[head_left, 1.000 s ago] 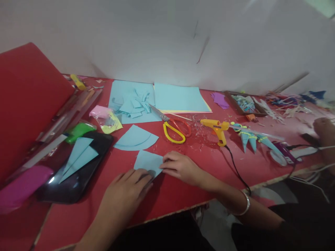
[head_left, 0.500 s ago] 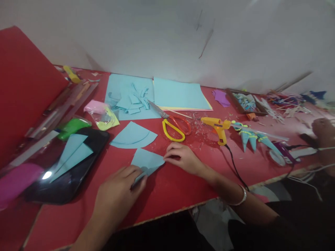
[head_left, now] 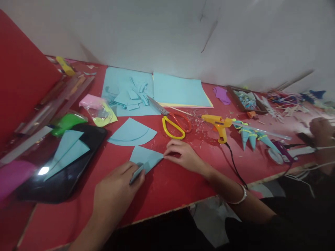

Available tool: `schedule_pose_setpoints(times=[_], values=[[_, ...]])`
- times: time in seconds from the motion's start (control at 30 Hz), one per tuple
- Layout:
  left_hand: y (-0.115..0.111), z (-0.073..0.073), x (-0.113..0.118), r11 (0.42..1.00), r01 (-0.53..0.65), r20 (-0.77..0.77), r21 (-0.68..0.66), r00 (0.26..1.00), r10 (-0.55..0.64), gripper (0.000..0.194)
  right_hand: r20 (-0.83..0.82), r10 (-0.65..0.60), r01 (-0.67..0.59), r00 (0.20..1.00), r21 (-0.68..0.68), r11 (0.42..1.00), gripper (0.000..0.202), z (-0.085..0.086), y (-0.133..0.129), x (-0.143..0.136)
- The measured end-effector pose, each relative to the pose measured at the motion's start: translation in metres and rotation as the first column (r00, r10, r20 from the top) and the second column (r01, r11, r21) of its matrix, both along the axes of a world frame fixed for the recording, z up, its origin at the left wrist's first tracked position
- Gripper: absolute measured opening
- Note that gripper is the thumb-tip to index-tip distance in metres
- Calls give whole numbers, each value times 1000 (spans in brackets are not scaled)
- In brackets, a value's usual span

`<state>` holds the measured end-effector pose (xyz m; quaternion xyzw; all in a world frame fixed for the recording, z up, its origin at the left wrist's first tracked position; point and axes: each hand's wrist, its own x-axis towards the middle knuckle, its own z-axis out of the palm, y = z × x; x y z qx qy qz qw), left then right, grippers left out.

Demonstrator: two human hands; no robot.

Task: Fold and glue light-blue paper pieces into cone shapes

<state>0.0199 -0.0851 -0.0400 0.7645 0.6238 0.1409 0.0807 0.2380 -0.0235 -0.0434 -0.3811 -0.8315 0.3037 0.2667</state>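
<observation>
A light blue piece of paper (head_left: 146,156) lies between my hands, its near left edge curling up. My left hand (head_left: 119,184) is closed on that curled edge. With thumb and finger, my right hand (head_left: 183,157) pinches the pointed right corner. Just beyond rests a blue fan-shaped paper (head_left: 132,132) with a curved line across it. Scissors (head_left: 174,127) with one yellow and one red handle lie open behind my right hand. A yellow glue gun (head_left: 219,126) sits to their right, its black cord running off the near edge.
Blue sheets (head_left: 180,89) and paper scraps (head_left: 132,94) lie along the wall. At left, folded blue papers (head_left: 66,151) rest on a black tablet-like slab (head_left: 86,157). Small blue cones with yellow trim (head_left: 252,137) and a brown tray (head_left: 237,101) stand right. Another person's hand (head_left: 320,127) shows far right.
The curled edge in my left hand is folded up more, its fingers now wrapped around it. My right hand keeps its pinch on the corner. The view has shifted slightly.
</observation>
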Motion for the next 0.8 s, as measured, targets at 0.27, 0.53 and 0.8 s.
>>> schedule_pose_setpoints(times=[0.27, 0.53, 0.8], values=[[0, 1, -1, 999, 31, 10, -29, 999, -30, 35, 49, -26, 27, 998, -21, 999, 12, 2, -1, -4], [0, 1, -1, 999, 32, -10, -40, 999, -32, 37, 52, -74, 78, 996, -70, 995, 9, 3, -3, -7], [-1, 3, 0, 998, 41, -17, -45, 999, -42, 34, 9, -103, 104, 995, -105, 989, 15, 7, -3, -5]])
